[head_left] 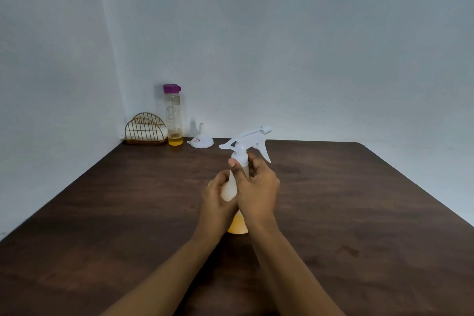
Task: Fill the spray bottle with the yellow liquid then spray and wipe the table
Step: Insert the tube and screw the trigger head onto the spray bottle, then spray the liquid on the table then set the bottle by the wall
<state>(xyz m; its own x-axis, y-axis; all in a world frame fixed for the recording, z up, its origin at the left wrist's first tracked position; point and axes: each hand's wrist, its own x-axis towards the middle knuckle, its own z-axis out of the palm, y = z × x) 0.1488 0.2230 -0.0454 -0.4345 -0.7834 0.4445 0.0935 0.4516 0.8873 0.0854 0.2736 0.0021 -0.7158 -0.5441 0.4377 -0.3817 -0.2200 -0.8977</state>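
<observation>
A translucent spray bottle (229, 188) stands upright in the middle of the dark wooden table (359, 213), with yellow liquid in its bottom part. Its white trigger head (247, 138) sits on top, nozzle pointing far right. My left hand (216, 202) wraps the bottle's body from the left. My right hand (256, 187) grips the neck collar just below the trigger head, thumb on the front. A tall clear bottle with a purple cap (174, 115) stands at the back left, with a little yellow liquid at its bottom.
A white funnel (201, 140) lies mouth down at the back of the table, right of the tall bottle. A gold wire napkin holder (145, 129) stands in the back left corner against the wall. Pale walls bound the table's far and left sides.
</observation>
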